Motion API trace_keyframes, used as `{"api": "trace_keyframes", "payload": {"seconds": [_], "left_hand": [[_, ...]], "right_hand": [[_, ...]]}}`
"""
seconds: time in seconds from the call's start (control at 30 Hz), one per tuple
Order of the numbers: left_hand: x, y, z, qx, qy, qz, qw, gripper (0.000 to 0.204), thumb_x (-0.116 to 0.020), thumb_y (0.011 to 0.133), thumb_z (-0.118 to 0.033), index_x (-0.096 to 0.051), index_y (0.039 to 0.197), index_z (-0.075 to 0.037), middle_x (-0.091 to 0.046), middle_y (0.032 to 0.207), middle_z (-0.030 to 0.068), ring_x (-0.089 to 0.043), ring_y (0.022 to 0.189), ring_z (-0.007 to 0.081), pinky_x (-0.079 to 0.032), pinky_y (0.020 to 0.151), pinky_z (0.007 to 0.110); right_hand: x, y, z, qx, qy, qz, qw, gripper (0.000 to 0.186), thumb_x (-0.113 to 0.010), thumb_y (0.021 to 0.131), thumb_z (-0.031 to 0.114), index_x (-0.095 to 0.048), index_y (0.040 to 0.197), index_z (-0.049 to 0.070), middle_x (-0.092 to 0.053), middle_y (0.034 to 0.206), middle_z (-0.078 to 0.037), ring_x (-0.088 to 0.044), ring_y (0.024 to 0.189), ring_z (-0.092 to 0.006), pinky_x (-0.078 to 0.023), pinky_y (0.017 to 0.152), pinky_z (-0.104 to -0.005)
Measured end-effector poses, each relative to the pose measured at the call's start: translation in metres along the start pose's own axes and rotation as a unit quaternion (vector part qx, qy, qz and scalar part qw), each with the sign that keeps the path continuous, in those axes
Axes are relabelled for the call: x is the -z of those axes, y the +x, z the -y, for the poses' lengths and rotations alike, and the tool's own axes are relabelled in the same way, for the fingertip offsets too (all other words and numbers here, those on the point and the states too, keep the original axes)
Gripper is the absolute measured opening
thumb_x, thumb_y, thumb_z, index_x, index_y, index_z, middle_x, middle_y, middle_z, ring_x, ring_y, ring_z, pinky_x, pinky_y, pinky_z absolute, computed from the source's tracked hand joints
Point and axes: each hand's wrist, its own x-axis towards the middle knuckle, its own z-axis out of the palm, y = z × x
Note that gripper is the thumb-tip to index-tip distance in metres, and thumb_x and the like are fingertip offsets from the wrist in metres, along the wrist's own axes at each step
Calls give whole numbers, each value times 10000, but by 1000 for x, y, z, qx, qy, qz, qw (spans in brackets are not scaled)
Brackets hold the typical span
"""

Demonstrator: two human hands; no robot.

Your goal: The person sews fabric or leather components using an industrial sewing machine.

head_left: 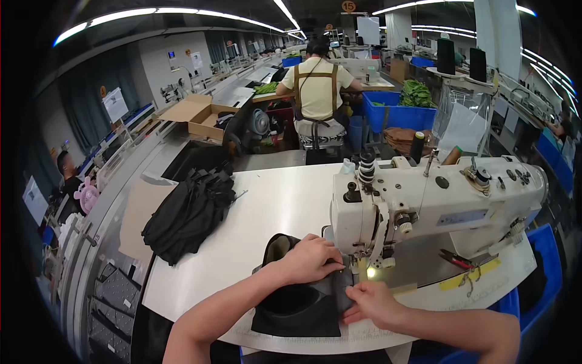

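A piece of black fabric [297, 312] lies on the white sewing table [279, 194], its right edge close to the needle area of the sewing machine [394, 206]. My left hand [312, 259] pinches the fabric from above, just left of the presser foot. Lower down, my right hand [371, 302] grips the fabric's right edge between thumb and fingers. Part of the cloth curls up, showing an olive-toned inside by my left wrist. A small lamp glows beside the needle. The presser foot's contact with the cloth is partly hidden.
A heap of black fabric pieces [191, 212] rests at the table's left on brown card [136, 218]. Red-handled snips [458, 259] lie on the machine bed at right. Ahead sits a co-worker [315, 91], near a blue bin [388, 112]. An open cardboard box [206, 124] stands far left.
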Motion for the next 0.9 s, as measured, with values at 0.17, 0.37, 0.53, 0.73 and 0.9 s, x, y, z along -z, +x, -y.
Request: {"api": "trace_keyframes", "payload": {"seconds": [0.17,0.37,0.53,0.73,0.9], "left_hand": [[-11,16,12,9,-19,-24,999,240,-685,838,-234,-683,1014,-70,-680,879,120,-632,915,297,-422,897,397],[-7,29,17,33,-92,1,995,291,-675,783,-166,-675,1074,-166,-680,971,101,-627,967,284,-401,933,430],[12,33,3,19,-145,-20,989,285,-660,768,-119,-673,1052,-105,-675,991,140,-625,1012,311,-446,943,416],[66,-9,-45,-58,-105,56,991,253,-609,938,-237,-674,1029,-10,-675,941,172,-640,971,346,-486,959,431],[36,-32,-79,-26,63,-21,997,283,-610,944,-290,-668,1066,-41,-643,669,70,-668,627,243,-554,636,351]], "right_hand": [[11,12,25,-125,-82,52,987,364,-499,1013,239,-511,1079,-118,-654,892,-270,-703,684,-323,-611,577,-382],[13,15,38,-144,-95,55,983,332,-458,1002,252,-506,1025,-75,-663,858,-228,-715,671,-272,-590,531,-329],[15,17,44,-150,-144,68,976,346,-447,1009,287,-508,1020,-53,-682,848,-217,-714,674,-261,-588,549,-318],[17,19,46,-143,-205,98,963,388,-400,1027,314,-539,1038,-48,-698,827,-193,-714,672,-234,-580,541,-307],[19,15,48,-118,-227,112,960,392,-383,1038,309,-530,1076,-52,-702,826,-168,-710,669,-201,-563,548,-283]]}}
